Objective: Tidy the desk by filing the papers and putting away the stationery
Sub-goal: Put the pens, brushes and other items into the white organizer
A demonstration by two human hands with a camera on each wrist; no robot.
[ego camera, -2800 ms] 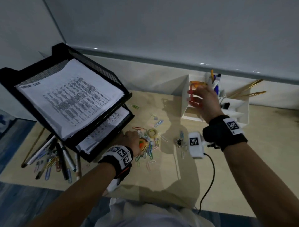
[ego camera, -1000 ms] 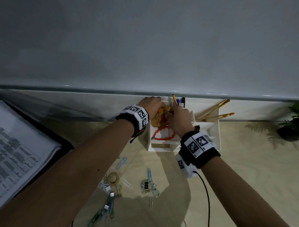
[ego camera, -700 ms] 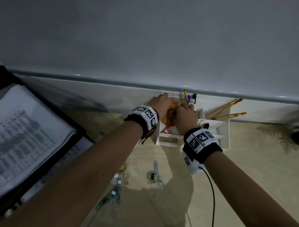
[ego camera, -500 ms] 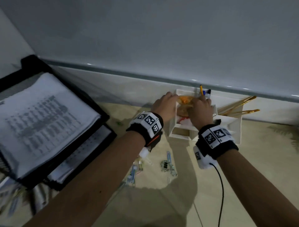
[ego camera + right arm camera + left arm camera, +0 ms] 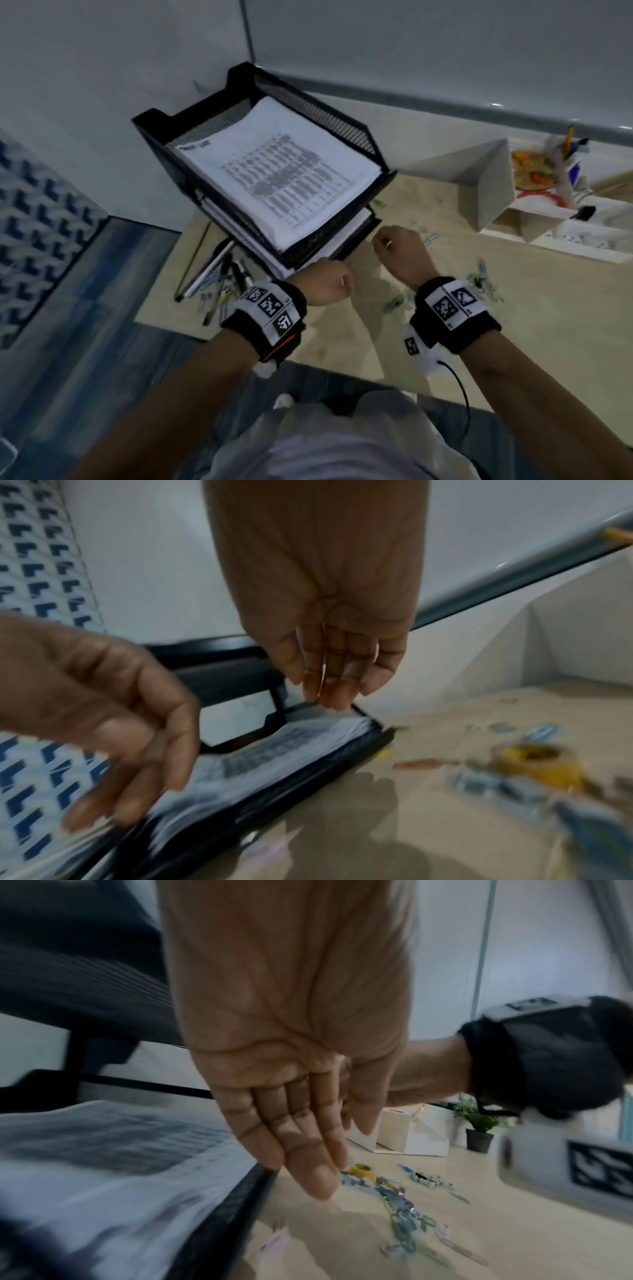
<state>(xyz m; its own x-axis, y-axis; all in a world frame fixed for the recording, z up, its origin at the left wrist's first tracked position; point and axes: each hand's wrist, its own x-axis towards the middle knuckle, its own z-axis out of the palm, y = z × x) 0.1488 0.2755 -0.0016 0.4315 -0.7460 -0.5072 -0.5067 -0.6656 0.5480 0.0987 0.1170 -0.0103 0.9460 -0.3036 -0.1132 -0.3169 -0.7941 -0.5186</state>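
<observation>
A black two-tier mesh tray [image 5: 346, 125] holds stacks of printed papers [image 5: 274, 171]. My left hand [image 5: 325, 284] hovers at the tray's front edge, fingers straight and empty in the left wrist view [image 5: 308, 1164]. My right hand [image 5: 400, 253] is just right of it, open and empty; its fingertips [image 5: 329, 696] are close above the lower tray's corner. Loose paper clips [image 5: 404, 1213] and a yellow tape roll [image 5: 537, 764] lie on the desk to the right. The white organizer [image 5: 489, 195] stands at the far right, with orange rolls [image 5: 531, 171] and pens in it.
Pens and markers [image 5: 219, 281] lie on the desk left of and under the tray. A small potted plant [image 5: 479, 1129] stands beyond the organizer. The desk's near edge [image 5: 239, 342] is close to my left wrist. A cable [image 5: 459, 387] hangs from my right wrist.
Both hands have left the white organizer and moved back left to the front of the paper tray, empty. The head view has swung left and down.
</observation>
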